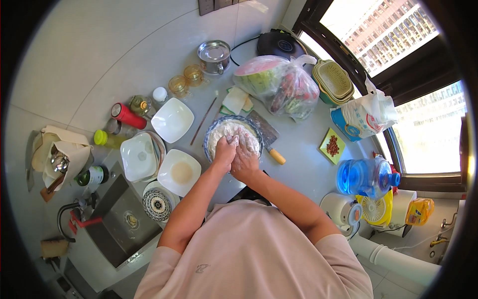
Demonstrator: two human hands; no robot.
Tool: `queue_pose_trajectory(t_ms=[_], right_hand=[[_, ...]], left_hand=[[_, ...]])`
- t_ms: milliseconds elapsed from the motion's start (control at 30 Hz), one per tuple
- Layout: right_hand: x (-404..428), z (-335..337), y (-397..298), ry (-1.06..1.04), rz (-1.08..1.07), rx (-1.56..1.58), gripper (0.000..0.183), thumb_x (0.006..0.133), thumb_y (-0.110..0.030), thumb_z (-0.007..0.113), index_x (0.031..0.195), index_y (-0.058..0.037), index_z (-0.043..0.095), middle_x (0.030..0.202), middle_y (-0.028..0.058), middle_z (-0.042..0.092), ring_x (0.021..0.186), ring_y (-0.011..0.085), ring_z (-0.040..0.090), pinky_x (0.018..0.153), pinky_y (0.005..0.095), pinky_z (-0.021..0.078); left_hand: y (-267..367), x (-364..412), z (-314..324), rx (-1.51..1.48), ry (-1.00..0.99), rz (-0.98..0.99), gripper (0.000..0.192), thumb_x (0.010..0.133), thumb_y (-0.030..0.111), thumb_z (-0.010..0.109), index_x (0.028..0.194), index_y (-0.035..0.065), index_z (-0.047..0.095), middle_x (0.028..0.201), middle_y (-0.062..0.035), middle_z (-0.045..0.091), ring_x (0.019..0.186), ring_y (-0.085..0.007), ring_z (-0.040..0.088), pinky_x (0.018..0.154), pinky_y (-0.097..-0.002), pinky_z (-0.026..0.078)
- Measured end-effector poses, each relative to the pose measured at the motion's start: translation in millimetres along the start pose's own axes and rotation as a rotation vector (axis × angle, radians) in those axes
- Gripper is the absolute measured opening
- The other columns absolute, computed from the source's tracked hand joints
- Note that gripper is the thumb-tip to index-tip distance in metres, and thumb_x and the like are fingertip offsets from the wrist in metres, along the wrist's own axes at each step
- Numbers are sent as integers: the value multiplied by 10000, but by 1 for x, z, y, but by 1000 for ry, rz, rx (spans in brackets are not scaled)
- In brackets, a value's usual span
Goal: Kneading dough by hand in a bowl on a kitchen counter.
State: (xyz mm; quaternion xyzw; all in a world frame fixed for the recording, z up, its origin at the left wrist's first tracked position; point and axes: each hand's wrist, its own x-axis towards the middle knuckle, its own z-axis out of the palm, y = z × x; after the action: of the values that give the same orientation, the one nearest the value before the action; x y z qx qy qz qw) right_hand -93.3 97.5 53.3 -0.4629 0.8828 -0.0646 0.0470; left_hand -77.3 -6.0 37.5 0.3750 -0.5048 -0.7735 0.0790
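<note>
A blue-and-white bowl (205, 145) full of white flour (220, 130) stands on the grey countertop before me. Over its near part, my left hand (226, 151) and my right hand (244, 155) meet. My left hand is closed, its fingers against the right hand; whether it holds anything is hidden. My right hand has its fingers extended over the flour, with white flour or dough stuck to the skin. A cleaver (266, 129) with a wooden handle lies right of the bowl. Folded cloths (235, 101) lie behind it, and a thin brown stick (202, 121) lies to its left.
White square bowls (172, 120), bottles and a sink (129, 209) are at the left. Bagged vegetables (280, 84), a flour bag (364, 116), a green dish of small reddish-brown items (324, 149) and a large blue water bottle (364, 177) stand at the right.
</note>
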Motion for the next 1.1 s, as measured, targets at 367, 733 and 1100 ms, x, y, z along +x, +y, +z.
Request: queue_pose_trajectory(t_ms=[367,733,1100], right_hand=[[-1,-19,5,41,-144,68,623,781,-238,585,1349,-4,483,1432,215,402,1413,349,265,1146,486,251],[-8,-6,2,-119,-177,33,563,764,-226,611,1294,-57,526,1401,162,460,1393,275,318,1182,523,136],[-11,-24,9,-28,-135,101,690,770,-170,580,1431,-88,398,1553,116,266,1469,264,165,1185,521,73]], left_hand=[[1,6,-10,-465,-34,-212,213,923,73,573,1096,-49,602,1045,-138,641,954,-220,615,819,-335,494],[-11,-2,-4,313,167,132,218,894,97,550,904,-95,651,885,-182,685,819,-246,658,743,-362,500],[19,-14,-7,-485,-39,-250,351,1003,163,398,1280,-37,478,1227,-171,550,1097,-276,567,970,-395,456]])
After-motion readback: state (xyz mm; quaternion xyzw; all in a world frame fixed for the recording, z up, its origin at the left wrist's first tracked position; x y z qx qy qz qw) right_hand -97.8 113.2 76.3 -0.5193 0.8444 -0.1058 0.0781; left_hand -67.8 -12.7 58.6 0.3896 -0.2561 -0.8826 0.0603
